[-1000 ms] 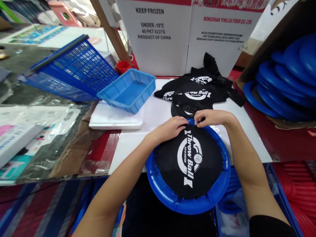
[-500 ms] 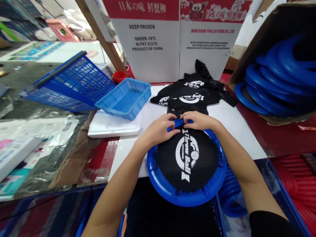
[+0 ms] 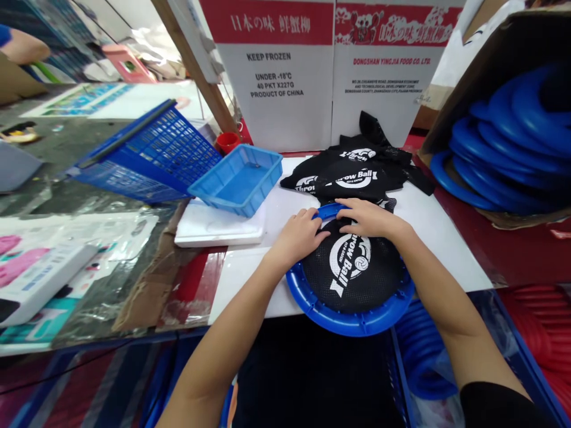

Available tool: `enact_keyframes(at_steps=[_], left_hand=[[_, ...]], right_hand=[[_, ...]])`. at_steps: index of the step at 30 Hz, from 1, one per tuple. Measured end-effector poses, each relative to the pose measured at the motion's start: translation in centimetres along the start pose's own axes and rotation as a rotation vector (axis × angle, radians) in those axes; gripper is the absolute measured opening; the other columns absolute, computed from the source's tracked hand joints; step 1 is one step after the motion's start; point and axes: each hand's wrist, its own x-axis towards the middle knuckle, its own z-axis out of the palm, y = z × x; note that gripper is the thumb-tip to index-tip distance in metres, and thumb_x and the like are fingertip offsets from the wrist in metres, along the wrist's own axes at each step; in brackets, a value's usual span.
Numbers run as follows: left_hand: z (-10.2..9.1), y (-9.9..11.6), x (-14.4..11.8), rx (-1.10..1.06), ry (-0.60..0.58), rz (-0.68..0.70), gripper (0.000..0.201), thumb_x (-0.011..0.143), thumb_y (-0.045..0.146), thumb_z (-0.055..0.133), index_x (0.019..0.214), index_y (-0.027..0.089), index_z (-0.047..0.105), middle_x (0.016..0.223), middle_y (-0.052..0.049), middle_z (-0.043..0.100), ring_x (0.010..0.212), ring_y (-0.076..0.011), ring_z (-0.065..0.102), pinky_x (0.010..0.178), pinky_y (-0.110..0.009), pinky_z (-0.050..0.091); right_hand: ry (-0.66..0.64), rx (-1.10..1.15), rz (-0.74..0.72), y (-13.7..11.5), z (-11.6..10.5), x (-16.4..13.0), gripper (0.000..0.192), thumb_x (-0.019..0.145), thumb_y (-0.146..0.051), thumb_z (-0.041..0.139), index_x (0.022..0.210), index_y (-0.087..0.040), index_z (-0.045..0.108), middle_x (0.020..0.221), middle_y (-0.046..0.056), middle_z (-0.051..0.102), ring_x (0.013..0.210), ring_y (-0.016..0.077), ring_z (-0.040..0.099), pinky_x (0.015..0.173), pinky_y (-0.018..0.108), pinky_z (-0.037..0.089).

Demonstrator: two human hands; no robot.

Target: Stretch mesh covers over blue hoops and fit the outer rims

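Observation:
In the head view a blue plastic ring (image 3: 352, 324) lies partly on the white board, its near side reaching past the board's front edge. A black mesh disc (image 3: 379, 270) with white "Throw Ball" print fills it. My left hand (image 3: 298, 239) curls round the ring's far left rim, thumb over the mesh. At the far right of the rim, my right hand (image 3: 368, 217) has its fingers bent over rim and mesh; its grip is partly hidden. Just beyond both hands sits a pile of black printed mesh pieces (image 3: 328, 176).
A light blue tray (image 3: 263, 185) rests on white foam, beside a tilted blue basket (image 3: 151, 157). White cartons (image 3: 289, 119) stand at the back. On the right, a carton holds blue rings (image 3: 499, 160). Below are crates with blue rings (image 3: 422, 351) and red rings (image 3: 535, 321).
The ring has moved away from my body and lies flatter, and the print has turned slightly. My hands have spread a little apart along the rim. A person's arm now shows at the upper left.

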Motion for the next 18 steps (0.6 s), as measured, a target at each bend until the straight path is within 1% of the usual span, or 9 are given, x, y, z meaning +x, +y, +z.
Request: enact_keyframes(at_steps=[2, 4, 6, 8, 10, 13, 15, 18], left_hand=[[-0.6, -0.2, 0.0, -0.043, -0.046, 0.006, 0.026, 0.095, 0.04, 0.074, 0.094, 0.015, 0.075, 0.127, -0.016, 0.066, 0.11, -0.0321, 0.064, 0.096, -0.046, 0.056], [-1.1, -0.1, -0.1, -0.057, -0.088, 0.021, 0.029, 0.092, 0.044, 0.076, 0.092, 0.015, 0.076, 0.127, -0.016, 0.065, 0.112, -0.0337, 0.063, 0.095, -0.046, 0.055], [-1.5, 0.0, -0.1, -0.056, -0.117, 0.012, 0.03, 0.092, 0.046, 0.076, 0.09, 0.015, 0.076, 0.125, -0.016, 0.066, 0.112, -0.0347, 0.062, 0.094, -0.046, 0.055], [-1.6, -0.1, 0.0, -0.084, -0.122, -0.007, 0.028, 0.092, 0.043, 0.076, 0.09, 0.016, 0.075, 0.12, -0.016, 0.067, 0.111, -0.0346, 0.062, 0.093, -0.046, 0.055], [-1.6, -0.4, 0.2, -0.181, -0.11, -0.016, 0.019, 0.092, 0.036, 0.073, 0.09, 0.017, 0.073, 0.11, -0.013, 0.07, 0.108, -0.032, 0.064, 0.093, -0.045, 0.054], [-1.6, -1.4, 0.5, -0.414, -0.079, -0.072, 0.005, 0.09, 0.024, 0.07, 0.088, 0.02, 0.071, 0.097, -0.007, 0.073, 0.097, -0.026, 0.067, 0.091, -0.041, 0.054], [-1.6, -2.0, 0.7, -0.545, -0.056, -0.144, 0.002, 0.087, 0.02, 0.072, 0.084, 0.02, 0.071, 0.093, -0.005, 0.075, 0.093, -0.024, 0.069, 0.089, -0.039, 0.054], [-1.6, -2.5, 0.8, -0.671, -0.029, -0.215, 0.004, 0.082, 0.02, 0.075, 0.079, 0.021, 0.073, 0.087, -0.003, 0.076, 0.089, -0.0226, 0.07, 0.085, -0.037, 0.054]], right_hand=[[-0.005, -0.019, 0.021, -0.3, -0.2, -0.1, 0.036, 0.087, -0.032, 0.082, 0.122, -0.023, 0.078, 0.164, 0.015, 0.049, 0.15, 0.0414, 0.048, 0.12, 0.062, 0.043], [-0.007, -0.108, 0.042, -0.9, -0.4, -0.3, 0.039, 0.087, -0.034, 0.083, 0.123, -0.022, 0.077, 0.163, 0.016, 0.05, 0.15, 0.0429, 0.047, 0.121, 0.066, 0.04], [-0.014, -0.196, 0.064, -1.5, -0.7, -0.5, 0.034, 0.089, -0.035, 0.081, 0.119, -0.018, 0.078, 0.16, 0.018, 0.053, 0.148, 0.0445, 0.048, 0.122, 0.068, 0.038], [-0.038, -0.194, 0.083, -1.7, -1.0, -0.5, 0.025, 0.093, -0.031, 0.075, 0.112, -0.016, 0.079, 0.156, 0.019, 0.057, 0.142, 0.0436, 0.054, 0.118, 0.065, 0.044], [-0.058, -0.101, 0.084, -1.2, -1.3, -0.5, 0.018, 0.095, -0.027, 0.068, 0.106, -0.018, 0.079, 0.15, 0.017, 0.061, 0.133, 0.0401, 0.06, 0.111, 0.059, 0.051], [-0.056, 0.111, 0.04, 0.5, -1.8, -0.6, 0.017, 0.094, -0.03, 0.066, 0.101, -0.021, 0.079, 0.136, 0.013, 0.066, 0.123, 0.0339, 0.065, 0.109, 0.052, 0.052], [-0.044, 0.245, 0.009, 1.5, -1.9, -0.6, 0.019, 0.092, -0.035, 0.067, 0.099, -0.022, 0.079, 0.129, 0.012, 0.068, 0.118, 0.0307, 0.067, 0.108, 0.049, 0.052], [-0.005, 0.376, -0.003, 2.3, -1.9, -0.4, 0.023, 0.09, -0.042, 0.068, 0.095, -0.022, 0.079, 0.122, 0.01, 0.071, 0.111, 0.0279, 0.068, 0.105, 0.046, 0.051]])
